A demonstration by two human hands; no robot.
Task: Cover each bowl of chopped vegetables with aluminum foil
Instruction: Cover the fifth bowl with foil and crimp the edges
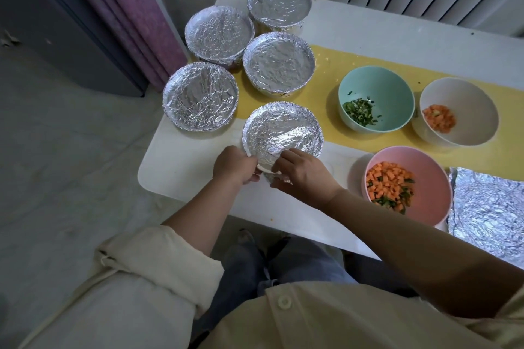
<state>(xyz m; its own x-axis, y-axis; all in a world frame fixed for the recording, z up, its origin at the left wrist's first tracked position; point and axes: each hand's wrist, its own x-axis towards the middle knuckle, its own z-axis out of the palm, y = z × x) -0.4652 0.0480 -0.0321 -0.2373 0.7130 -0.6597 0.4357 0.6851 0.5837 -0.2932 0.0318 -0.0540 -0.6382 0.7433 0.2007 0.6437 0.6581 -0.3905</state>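
Obs. Both hands work the near edge of one bowl (pixel 282 122), which sits on the counter (pixel 181 173) directly beyond the fingers. Its foil cover (pixel 286 137) is laid across the top. It is crimped round the far rim, and a strip of white rim shows bare between the hands.

Left hand (pixel 234 163): fingers curled at the near-left rim, pinching the foil edge down against the bowl. Right hand (pixel 303 173): fingers curled over the near-right rim, gripping a crumpled flap of the same foil. Exact fingertip contact is hidden under the knuckles.

Beyond the hands and to the left: four covered bowls (pixel 200 99), all wrapped, clustered partly on a yellow runner (pixel 334 71). To the right of the right hand are three uncovered bowls: pink bowl (pixel 425 164) nearest, with carrot and green pieces; mint bowl (pixel 377 88) with chopped greens; white bowl (pixel 465 93) farthest right, with a little carrot. The loose foil sheet (pixel 487 207) lies flat past the pink bowl.

Handling, judged. The foil is thin, light and holds a crease. It likely tears if pulled hard over the rim, so it is better folded than stretched. Best hold is on the overhanging skirt just under the rim, working round in short pinches. The bowl looks light and may slide on the smooth counter, so one hand should steady it. Loose sheets are best lifted by two corners to avoid crumpling.
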